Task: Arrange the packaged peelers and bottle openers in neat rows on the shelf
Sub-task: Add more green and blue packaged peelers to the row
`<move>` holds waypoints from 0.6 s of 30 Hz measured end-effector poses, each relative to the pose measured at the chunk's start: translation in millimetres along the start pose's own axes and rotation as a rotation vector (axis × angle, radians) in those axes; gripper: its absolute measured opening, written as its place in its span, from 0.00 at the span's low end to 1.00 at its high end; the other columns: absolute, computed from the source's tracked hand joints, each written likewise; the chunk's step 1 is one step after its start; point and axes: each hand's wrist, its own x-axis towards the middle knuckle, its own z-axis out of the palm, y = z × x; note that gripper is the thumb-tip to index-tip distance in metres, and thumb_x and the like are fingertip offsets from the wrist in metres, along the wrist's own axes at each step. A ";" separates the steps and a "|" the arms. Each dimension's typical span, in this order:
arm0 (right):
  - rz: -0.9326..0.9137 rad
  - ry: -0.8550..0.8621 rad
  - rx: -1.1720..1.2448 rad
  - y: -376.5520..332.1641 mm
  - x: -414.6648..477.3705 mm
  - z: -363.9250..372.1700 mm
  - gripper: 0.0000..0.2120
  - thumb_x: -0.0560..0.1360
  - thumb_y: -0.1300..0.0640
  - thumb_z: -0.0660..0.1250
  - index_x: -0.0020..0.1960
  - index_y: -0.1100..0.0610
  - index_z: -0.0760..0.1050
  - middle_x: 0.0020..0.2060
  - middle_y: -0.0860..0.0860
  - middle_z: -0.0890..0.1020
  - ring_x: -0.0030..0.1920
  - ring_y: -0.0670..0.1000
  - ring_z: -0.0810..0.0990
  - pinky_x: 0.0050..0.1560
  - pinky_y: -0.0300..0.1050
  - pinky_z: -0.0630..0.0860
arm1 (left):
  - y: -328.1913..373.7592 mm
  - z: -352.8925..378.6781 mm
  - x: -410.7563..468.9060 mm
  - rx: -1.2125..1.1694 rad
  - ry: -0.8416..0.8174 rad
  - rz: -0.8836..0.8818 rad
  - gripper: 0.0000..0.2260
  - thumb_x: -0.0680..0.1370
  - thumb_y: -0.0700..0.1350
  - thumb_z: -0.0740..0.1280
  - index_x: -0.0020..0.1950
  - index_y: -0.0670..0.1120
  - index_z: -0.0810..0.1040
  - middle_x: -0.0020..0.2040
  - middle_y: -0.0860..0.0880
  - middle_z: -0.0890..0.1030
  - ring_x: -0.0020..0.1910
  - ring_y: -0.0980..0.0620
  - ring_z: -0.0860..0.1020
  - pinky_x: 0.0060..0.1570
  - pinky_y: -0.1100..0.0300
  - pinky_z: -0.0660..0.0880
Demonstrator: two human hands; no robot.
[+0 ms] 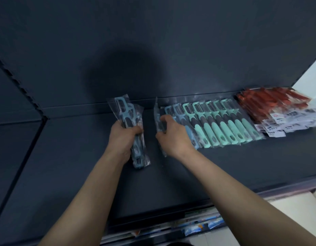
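My left hand (122,137) grips a bundle of blue packaged peelers (131,119), held upright over the dark shelf (73,166). My right hand (173,137) pinches one blue packaged peeler (158,118) on its edge, at the left end of a row. That row of peelers (223,123) lies flat along the back of the shelf, blue ones at its left and mint-green ones to the right. A pile of red packaged bottle openers (278,107) lies at the far right.
The shelf's back wall (153,50) rises right behind the row. A seam (20,166) runs down the shelf at the left. Below the front edge (189,206), a lower shelf holds blue and white packets (201,226).
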 end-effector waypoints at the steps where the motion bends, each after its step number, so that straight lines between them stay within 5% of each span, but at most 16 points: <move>1: -0.010 -0.002 -0.034 0.1 -0.5 -0.9 0.19 0.75 0.60 0.60 0.65 0.52 0.67 0.52 0.58 0.79 0.47 0.58 0.78 0.46 0.47 0.77 | -1.1 1.1 1.7 0.016 0.004 0.001 0.12 0.71 0.32 0.69 0.53 0.41 0.76 0.44 0.44 0.82 0.40 0.49 0.81 0.33 0.61 0.76; 10: 0.011 -0.022 -0.149 0.1 0.7 -3.6 0.25 0.72 0.67 0.56 0.66 0.51 0.67 0.51 0.58 0.79 0.45 0.58 0.76 0.40 0.45 0.72 | -4.8 0.5 10.3 0.063 0.018 0.026 0.14 0.71 0.31 0.67 0.55 0.40 0.76 0.45 0.43 0.82 0.42 0.48 0.81 0.36 0.58 0.76; 18: -0.067 0.150 -0.453 5.1 3.4 -0.2 0.12 0.78 0.61 0.58 0.61 0.59 0.72 0.55 0.59 0.74 0.56 0.60 0.72 0.44 0.46 0.67 | -1.9 2.1 9.9 0.070 -0.004 0.038 0.12 0.72 0.33 0.67 0.54 0.42 0.76 0.46 0.44 0.82 0.42 0.49 0.81 0.35 0.60 0.76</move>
